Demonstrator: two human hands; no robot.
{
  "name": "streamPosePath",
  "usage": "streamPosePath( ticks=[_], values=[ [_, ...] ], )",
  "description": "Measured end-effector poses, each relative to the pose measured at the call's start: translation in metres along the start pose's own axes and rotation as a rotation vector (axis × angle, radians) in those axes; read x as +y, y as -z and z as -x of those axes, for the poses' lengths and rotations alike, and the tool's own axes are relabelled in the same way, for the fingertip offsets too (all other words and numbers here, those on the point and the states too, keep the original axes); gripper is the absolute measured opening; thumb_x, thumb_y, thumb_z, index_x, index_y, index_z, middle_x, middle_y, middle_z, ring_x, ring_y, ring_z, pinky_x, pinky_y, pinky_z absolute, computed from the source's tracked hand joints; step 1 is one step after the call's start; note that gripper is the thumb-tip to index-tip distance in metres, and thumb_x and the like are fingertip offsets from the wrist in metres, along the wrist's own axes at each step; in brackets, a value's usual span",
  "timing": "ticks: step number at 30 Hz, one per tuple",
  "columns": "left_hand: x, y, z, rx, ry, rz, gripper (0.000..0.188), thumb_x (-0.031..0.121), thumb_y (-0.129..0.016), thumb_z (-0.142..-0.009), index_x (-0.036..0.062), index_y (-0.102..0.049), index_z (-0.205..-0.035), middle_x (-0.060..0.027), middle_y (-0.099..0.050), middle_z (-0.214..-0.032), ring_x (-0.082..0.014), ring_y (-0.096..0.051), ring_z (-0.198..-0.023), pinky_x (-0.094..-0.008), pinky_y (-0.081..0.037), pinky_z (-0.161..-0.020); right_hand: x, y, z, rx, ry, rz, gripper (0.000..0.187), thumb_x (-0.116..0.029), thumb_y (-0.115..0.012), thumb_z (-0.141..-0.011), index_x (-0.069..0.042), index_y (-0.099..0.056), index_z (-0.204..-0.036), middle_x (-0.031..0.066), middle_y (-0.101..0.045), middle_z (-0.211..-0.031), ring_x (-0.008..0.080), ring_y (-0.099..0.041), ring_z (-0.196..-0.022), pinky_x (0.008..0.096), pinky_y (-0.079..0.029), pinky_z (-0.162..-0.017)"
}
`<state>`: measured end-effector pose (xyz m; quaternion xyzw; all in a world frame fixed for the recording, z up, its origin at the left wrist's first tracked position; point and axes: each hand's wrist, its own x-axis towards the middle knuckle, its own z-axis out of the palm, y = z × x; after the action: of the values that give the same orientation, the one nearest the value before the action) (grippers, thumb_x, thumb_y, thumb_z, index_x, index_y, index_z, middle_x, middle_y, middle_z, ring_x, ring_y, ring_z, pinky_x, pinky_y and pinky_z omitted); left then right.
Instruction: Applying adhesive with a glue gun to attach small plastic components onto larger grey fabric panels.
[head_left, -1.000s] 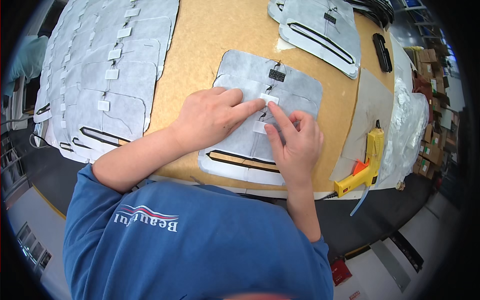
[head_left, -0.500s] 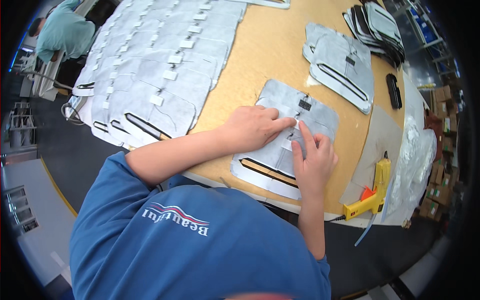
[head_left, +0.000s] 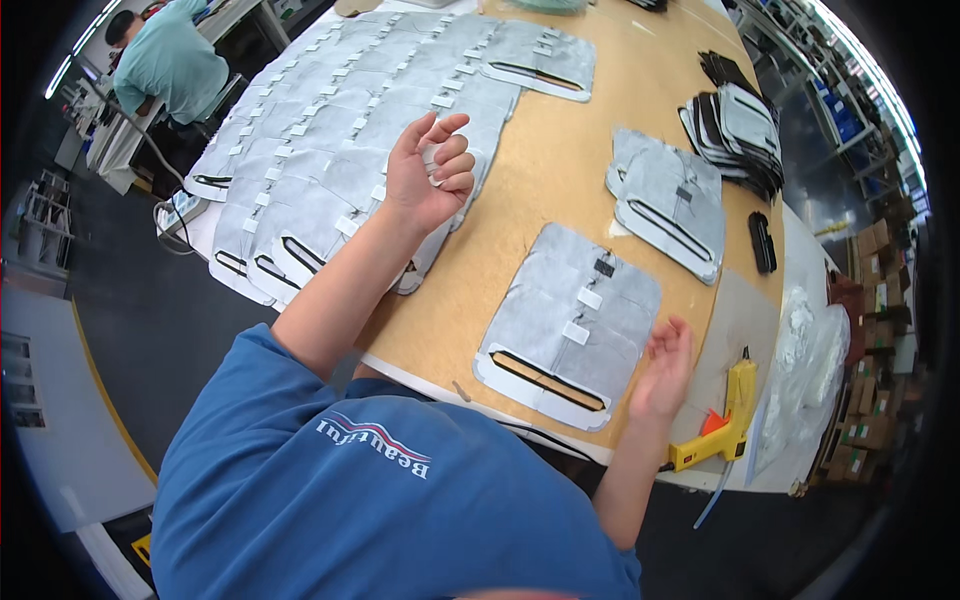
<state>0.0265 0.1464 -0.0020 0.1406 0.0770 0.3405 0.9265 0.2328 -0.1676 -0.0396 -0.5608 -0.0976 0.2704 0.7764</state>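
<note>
A grey fabric panel (head_left: 560,290) with a slot along its near end lies flat before me, bearing a black patch (head_left: 604,268), two white tags (head_left: 575,332) and thin wires down its middle. My right hand (head_left: 665,370) is beside the panel's right edge, palm up, fingers loosely bent and apart, with nothing seen in it. Off to the left, my left hand (head_left: 432,172) is raised over an overlapping spread of similar grey panels (head_left: 330,130). Its fingers are curled but apart; a pale patch shows between them, and I cannot tell whether it is held or behind.
Two stacked grey panels (head_left: 670,215) lie at the right, with a pile of black-and-grey pieces (head_left: 735,130) beyond. A black elongated object (head_left: 762,243), a yellow glue gun (head_left: 735,410) and clear plastic bags (head_left: 800,370) line the right side. Another person (head_left: 172,65) sits far left.
Both hands have left the tags on the panel. My left hand swung up and left over the spread panels; my right hand drew back to the panel's right edge. The view has shifted.
</note>
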Motion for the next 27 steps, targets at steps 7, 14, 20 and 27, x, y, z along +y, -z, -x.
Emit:
streamPosePath(
  ticks=[7, 14, 20, 27],
  values=[
    [0.011, -0.002, -0.006, -0.145, -0.074, 0.055, 0.033, 0.038, -0.054, -0.095, 0.0064, -0.062, -0.101, 0.0042, -0.033, -0.063, -0.007, -0.031, -0.051, -0.0222, -0.025, -0.044, -0.025, -0.099, 0.052, -0.659, 0.41, 0.898, 0.048, -0.011, -0.071, -0.085, 0.0, -0.053, -0.129, 0.0131, -0.057, -0.116, 0.016, -0.059, -0.08, 0.0283, -0.05, -0.073],
    [0.005, -0.041, 0.016, -0.234, -0.198, -0.13, 0.035, 0.04, -0.047, -0.099, 0.0066, -0.058, -0.096, 0.0058, -0.029, -0.066, -0.0056, -0.027, -0.052, -0.0211, -0.024, -0.045, 0.043, -0.217, 0.073, -1.255, -0.049, 0.69, 0.065, -0.009, -0.076, -0.079, 0.003, -0.046, -0.136, 0.0237, -0.043, -0.138, 0.0249, -0.066, -0.09, 0.0341, -0.055, -0.078],
    [0.022, -0.057, 0.032, -0.336, -0.249, -0.192, 0.031, 0.033, -0.043, -0.099, 0.0058, -0.057, -0.097, 0.0062, -0.029, -0.067, -0.0046, -0.027, -0.053, -0.0198, -0.023, -0.046, 0.084, -0.225, 0.062, -1.443, 0.59, 0.94, 0.022, -0.007, -0.066, -0.085, -0.003, -0.066, -0.106, 0.0155, -0.064, -0.108, 0.03, -0.066, -0.092, 0.0367, -0.054, -0.077],
    [0.03, -0.07, 0.064, -0.329, -0.179, -0.166, 0.026, 0.028, -0.044, -0.098, 0.0054, -0.055, -0.105, 0.0063, -0.031, -0.069, -0.0044, -0.028, -0.055, -0.019, -0.025, -0.048, 0.066, -0.224, 0.061, -1.408, 0.76, 0.926, 0.026, -0.007, -0.059, -0.088, -0.01, -0.067, -0.112, 0.0114, -0.065, -0.105, 0.0323, -0.064, -0.091, 0.0418, -0.052, -0.076]
  ],
)
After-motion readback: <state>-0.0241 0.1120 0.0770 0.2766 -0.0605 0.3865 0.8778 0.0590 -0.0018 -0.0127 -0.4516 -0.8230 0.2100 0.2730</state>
